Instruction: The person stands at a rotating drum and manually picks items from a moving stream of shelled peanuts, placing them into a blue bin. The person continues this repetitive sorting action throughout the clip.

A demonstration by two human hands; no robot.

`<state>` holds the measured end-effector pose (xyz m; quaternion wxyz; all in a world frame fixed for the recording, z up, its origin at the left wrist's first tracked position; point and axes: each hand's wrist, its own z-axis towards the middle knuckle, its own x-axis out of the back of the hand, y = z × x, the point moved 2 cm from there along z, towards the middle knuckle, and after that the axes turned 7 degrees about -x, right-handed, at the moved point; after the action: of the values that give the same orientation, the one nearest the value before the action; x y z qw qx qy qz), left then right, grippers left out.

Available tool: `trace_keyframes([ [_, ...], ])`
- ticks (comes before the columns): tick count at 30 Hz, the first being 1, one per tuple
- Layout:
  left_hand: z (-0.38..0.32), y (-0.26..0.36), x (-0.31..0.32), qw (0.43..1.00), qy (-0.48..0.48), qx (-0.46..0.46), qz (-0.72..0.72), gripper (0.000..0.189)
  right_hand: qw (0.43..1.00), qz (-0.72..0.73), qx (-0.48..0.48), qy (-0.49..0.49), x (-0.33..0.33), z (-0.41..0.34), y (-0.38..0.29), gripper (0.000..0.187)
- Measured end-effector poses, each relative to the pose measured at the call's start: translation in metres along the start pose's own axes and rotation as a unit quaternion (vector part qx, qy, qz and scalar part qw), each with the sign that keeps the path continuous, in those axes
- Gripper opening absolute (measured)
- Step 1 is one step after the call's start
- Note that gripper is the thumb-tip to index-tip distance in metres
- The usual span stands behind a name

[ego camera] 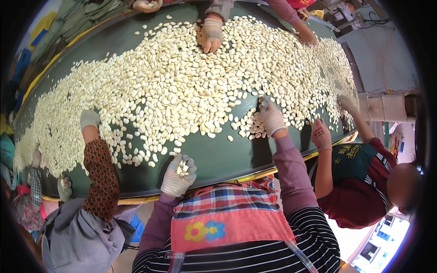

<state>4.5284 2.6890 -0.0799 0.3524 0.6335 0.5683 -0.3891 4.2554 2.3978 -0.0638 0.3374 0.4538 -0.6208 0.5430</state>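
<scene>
A thick spread of white beans (pixel 191 82) lies on a dark green conveyor belt (pixel 218 157) in front of me. My left hand (pixel 179 175), in a striped knit glove with grey fingertips, is palm up near the belt's close edge, its fingers curled around several white beans (pixel 183 168). My right hand (pixel 271 116), in a similar glove, reaches into the near side of the spread, fingers down among the beans. A bare patch of belt shows between my hands. Whether my right fingers pinch a bean is hidden.
Co-workers stand on both sides; a gloved hand (pixel 90 119) works at left and a pink-gloved hand (pixel 321 134) close at right. Across the belt another gloved hand (pixel 211 34) touches the beans, near a further co-worker's hand (pixel 307 36). Yellow edging (pixel 252 177) runs along the belt's near side.
</scene>
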Motion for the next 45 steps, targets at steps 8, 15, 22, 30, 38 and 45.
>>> trace_keyframes([
  [8,-0.011,0.015,-0.003,0.997,0.071,0.013,0.032,0.025,0.976,0.191,0.048,-0.093,-0.004,-0.031,-0.092,0.030],
  [15,-0.020,0.032,-0.003,0.999,0.020,0.023,0.026,0.024,0.977,0.028,0.198,0.069,-0.024,0.037,-0.173,0.040],
  [22,-0.032,0.046,0.003,0.998,0.040,-0.002,0.045,0.025,0.894,-0.042,0.446,-0.012,-0.087,-0.055,-0.262,0.049],
  [30,-0.041,0.066,0.016,0.996,0.082,0.014,0.044,0.025,0.856,0.152,0.483,-0.107,-0.066,-0.115,-0.205,0.020],
  [38,-0.050,0.085,0.025,0.996,0.061,0.061,-0.007,0.025,0.994,-0.041,0.098,-0.015,-0.026,-0.024,-0.117,0.019],
  [45,-0.063,0.102,0.028,0.996,0.074,0.044,0.027,0.027,0.994,-0.104,-0.019,-0.038,-0.033,-0.023,-0.132,0.019],
])
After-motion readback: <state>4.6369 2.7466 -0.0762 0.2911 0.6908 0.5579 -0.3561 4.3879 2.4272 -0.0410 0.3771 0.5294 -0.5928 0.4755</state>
